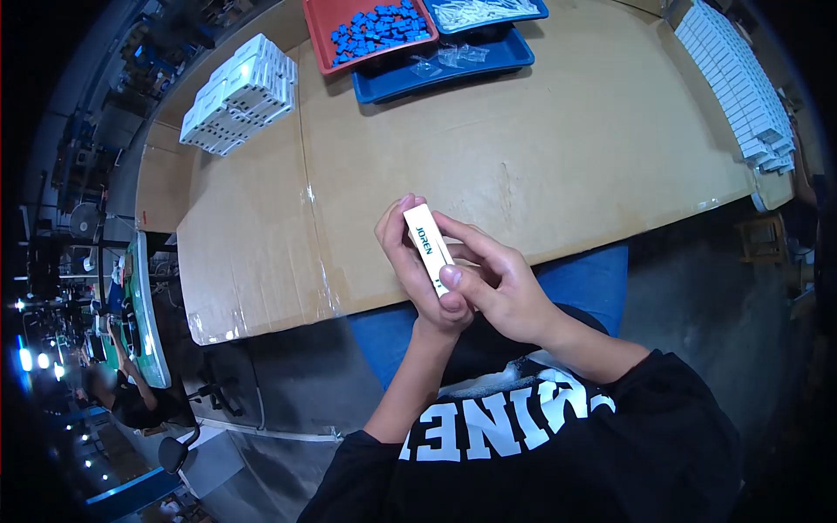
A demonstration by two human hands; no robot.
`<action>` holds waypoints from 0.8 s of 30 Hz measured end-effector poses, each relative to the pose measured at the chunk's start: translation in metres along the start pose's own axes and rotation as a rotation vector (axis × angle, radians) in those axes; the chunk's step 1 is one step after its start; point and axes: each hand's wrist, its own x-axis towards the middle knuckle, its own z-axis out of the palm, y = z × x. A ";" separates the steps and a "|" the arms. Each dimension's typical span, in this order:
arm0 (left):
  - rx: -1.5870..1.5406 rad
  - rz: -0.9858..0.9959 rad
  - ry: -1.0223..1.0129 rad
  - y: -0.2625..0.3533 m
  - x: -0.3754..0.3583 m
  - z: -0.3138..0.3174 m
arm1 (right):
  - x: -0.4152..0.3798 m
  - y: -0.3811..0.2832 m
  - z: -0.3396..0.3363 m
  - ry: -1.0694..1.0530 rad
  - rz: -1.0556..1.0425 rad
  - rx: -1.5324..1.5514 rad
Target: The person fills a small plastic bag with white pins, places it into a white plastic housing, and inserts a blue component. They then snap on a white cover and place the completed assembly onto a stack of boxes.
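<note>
A small white box [426, 240] with "JOREN" printed in dark letters is held in both hands, just above the near edge of the cardboard-covered table [392, 174]. My left hand [410, 261] wraps round its left side and lower end, the thumb near the bottom. On the right side, my right hand [501, 283] presses its thumb on the lower part of the box. The other fingers of my right hand are bent behind and beside it, partly hidden.
White boxes are stacked [240, 96] at the back left, with long rows of white boxes [737, 87] at the far right. A red tray [321, 39] holds blue parts. Blue trays [384, 87] hold white sticks and clear bags. Another person [131, 392] works at the left.
</note>
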 end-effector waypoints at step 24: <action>-0.147 -0.166 0.070 -0.013 -0.023 -0.002 | -0.006 0.023 -0.008 0.014 -0.219 -0.402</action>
